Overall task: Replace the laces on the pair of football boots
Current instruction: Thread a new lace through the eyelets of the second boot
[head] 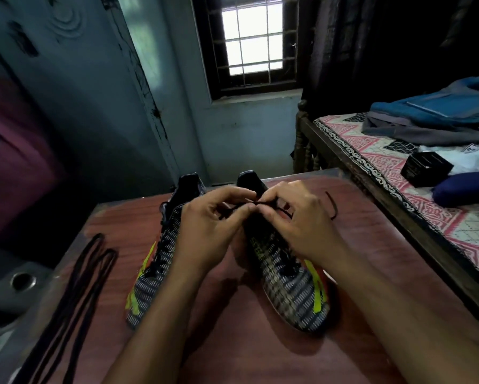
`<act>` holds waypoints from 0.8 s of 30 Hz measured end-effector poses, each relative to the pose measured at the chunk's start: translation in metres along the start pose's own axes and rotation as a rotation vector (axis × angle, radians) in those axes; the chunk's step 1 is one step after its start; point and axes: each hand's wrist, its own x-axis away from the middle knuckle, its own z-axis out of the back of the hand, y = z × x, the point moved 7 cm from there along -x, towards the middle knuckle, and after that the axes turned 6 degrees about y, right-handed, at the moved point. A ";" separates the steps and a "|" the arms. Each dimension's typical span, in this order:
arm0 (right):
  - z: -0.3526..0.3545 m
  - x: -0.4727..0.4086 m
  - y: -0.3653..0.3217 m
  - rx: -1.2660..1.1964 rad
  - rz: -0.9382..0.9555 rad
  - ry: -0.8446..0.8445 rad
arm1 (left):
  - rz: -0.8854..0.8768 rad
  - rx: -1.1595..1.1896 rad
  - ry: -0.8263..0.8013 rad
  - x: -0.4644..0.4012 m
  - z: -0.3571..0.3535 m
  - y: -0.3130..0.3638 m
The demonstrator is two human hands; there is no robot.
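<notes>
Football boots, a patterned grey pair with yellow and orange flashes, stand side by side on a reddish wooden worktop point(232, 342), toes toward the viewer and heels toward a window. The left boot point(152, 270) is laced in black and untouched. The right boot point(291, 284) has both hands over its ankle opening.

The left hand point(207, 231) pinches a black lace point(333, 204) between thumb and fingertips, and the right hand point(296, 220) pinches it just beside, so the fingertips of both hands almost meet. One free end of the lace curves away to the right, lying on the worktop.

Two spare laces point(75, 286), long and dark, lie looped at the left edge of the worktop, well apart from the boots.

Whether this lace is an old one being undone or a new one being tied cannot be told. Judging by the pinch at the top eyelets, the step in hand is working the knot or the top crossing of the right boot. The next move likely calls for a fine two-handed pull on the lace while the boot stays steady on the worktop.

A bed point(399, 167) with a patterned pink cover stands to the right.
</notes>
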 end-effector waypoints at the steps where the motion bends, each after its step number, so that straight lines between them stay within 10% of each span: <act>1: 0.004 -0.002 0.005 -0.015 -0.041 0.051 | 0.028 -0.054 0.016 0.002 0.006 -0.001; 11: 0.009 0.003 0.010 -0.212 -0.251 0.203 | 0.160 -0.497 -0.101 0.058 0.071 0.010; 24: -0.008 0.007 -0.032 -0.162 0.100 -0.119 | 0.088 -0.422 -0.038 0.020 0.022 0.054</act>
